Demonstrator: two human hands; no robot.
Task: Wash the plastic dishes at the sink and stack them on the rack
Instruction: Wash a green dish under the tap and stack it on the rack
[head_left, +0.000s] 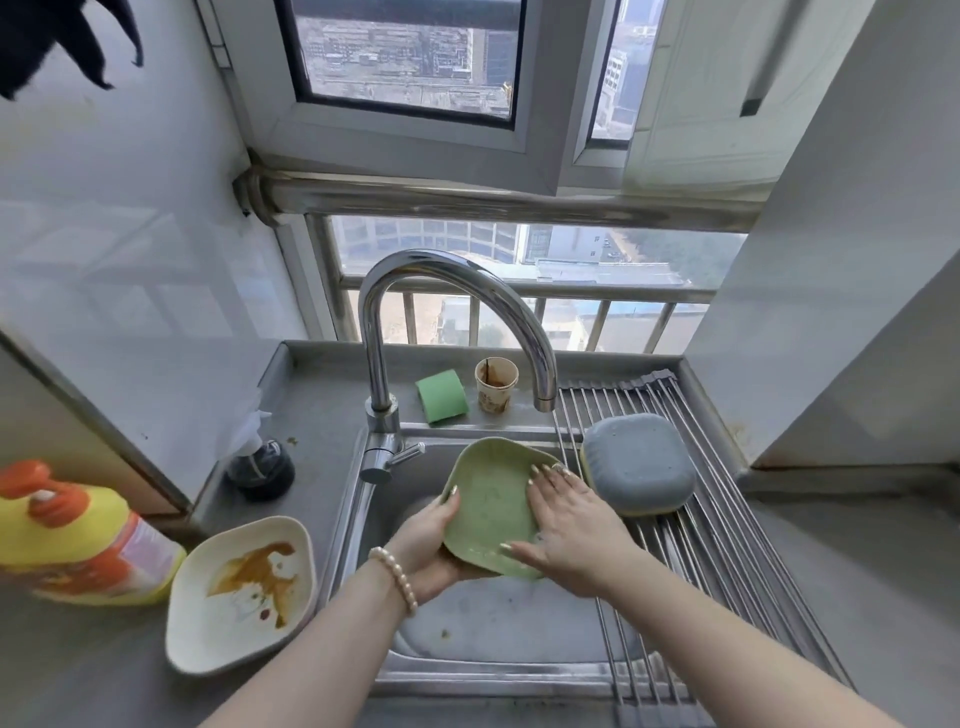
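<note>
Green dish (491, 512), underside hidden by left hand (426, 545)

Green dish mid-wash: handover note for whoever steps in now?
Left hand grips the green dish from beneath, over the sink. Right hand lies flat on its inner face, fingers straight.
Done: blue-grey dish upside down on the roll-up rack, over what looks like a yellow one.
Left: finish the green dish and rack it; then the stained cream dish on the left counter.
</note>
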